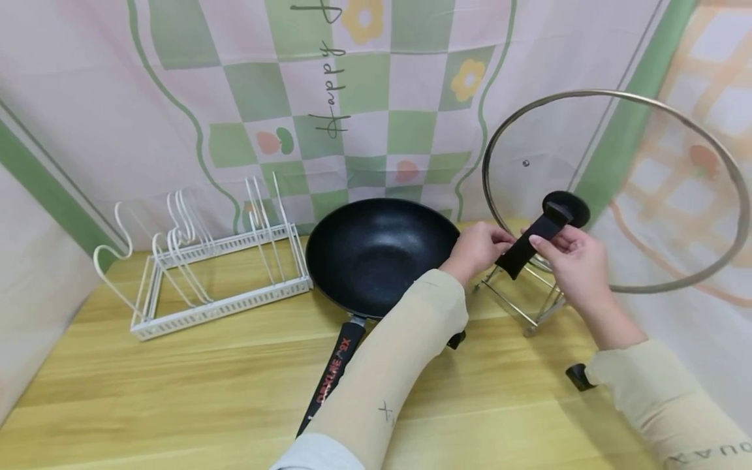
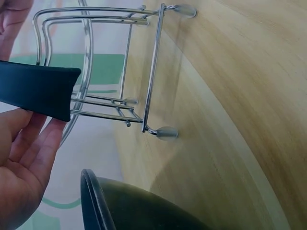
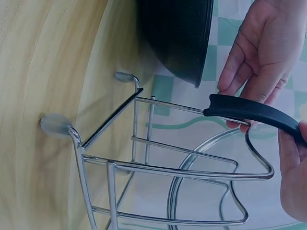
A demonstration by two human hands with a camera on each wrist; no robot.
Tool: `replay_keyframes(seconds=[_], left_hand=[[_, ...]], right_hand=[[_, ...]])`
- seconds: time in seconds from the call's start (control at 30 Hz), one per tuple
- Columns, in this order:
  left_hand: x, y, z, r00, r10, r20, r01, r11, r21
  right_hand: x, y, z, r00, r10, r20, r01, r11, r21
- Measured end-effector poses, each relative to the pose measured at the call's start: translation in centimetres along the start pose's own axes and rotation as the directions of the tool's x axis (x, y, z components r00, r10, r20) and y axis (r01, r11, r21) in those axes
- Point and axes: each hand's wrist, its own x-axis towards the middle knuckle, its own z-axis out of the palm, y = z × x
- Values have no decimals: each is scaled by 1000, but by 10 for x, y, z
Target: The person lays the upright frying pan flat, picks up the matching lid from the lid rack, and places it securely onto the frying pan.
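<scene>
A large glass pan lid (image 1: pixel 617 287) with a metal rim and a long black handle (image 1: pixel 537 238) stands upright in a small chrome wire rack (image 1: pixel 505 294). My right hand (image 1: pixel 578 267) pinches the handle near its knob, thumb in front and fingers behind. At the handle's lower end, my left hand (image 1: pixel 478 248) holds its edge with the fingertips. The left wrist view shows the handle (image 2: pixel 36 88) passing in front of the rack's wires (image 2: pixel 100 108). In the right wrist view the left fingers (image 3: pixel 254 84) lie partly behind the handle.
A black wok (image 1: pixel 376 261) sits left of the lid, its long handle (image 1: pixel 331 375) toward me. Farther left is a white rack (image 1: pixel 223 307) with upright wire dividers. A small black piece (image 1: pixel 578 376) shows by the right sleeve. Patterned cloth (image 1: pixel 364 85) hangs behind.
</scene>
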Motion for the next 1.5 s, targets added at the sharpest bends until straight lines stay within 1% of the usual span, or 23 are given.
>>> replay_keyframes(seconds=[0.13, 0.23, 0.4, 0.5, 0.67, 0.9, 1.1, 1.17, 1.33, 1.43, 1.5], left_hand=[[-1, 0, -1, 1000, 4, 3, -4, 1000, -5], [-2, 3, -3, 1000, 12, 20, -12, 1000, 0], [-4, 9, -6, 998, 2, 61, -4, 1000, 25], [-6, 12, -7, 997, -21, 77, 20, 1000, 11], [-10, 12, -11, 995, -11, 102, 13, 1000, -25], [-12, 14, -18, 985, -11, 171, 10, 1000, 2], [-15, 18, -24, 978, -25, 207, 27, 1000, -6], [-16, 19, -27, 978, -20, 209, 23, 1000, -12], [-18, 20, -32, 979, 2, 202, 0, 1000, -6], [-20, 21, -35, 980, -8, 198, 13, 1000, -23], [-23, 21, -37, 979, -18, 202, 30, 998, -60]], right_hand=[[1, -4, 0, 1000, -7, 10, 7, 998, -62], [0, -8, 0, 1000, -8, 16, 10, 990, -142], [0, -13, 1, 1000, -8, 23, 14, 955, -296], [-1, -15, 1, 1000, -2, 28, 11, 940, -342], [1, -15, 1, 1000, -1, 29, 12, 930, -368], [2, -18, 0, 1000, -5, 25, 15, 906, -424], [2, -21, 1, 1000, -9, 17, 15, 917, -400], [3, -22, 0, 1000, -13, 15, 18, 920, -391], [5, -25, 1, 1000, -23, 18, 28, 918, -395], [6, -27, 2, 999, -25, 26, 33, 926, -376], [7, -27, 2, 999, -28, 34, 38, 934, -355]])
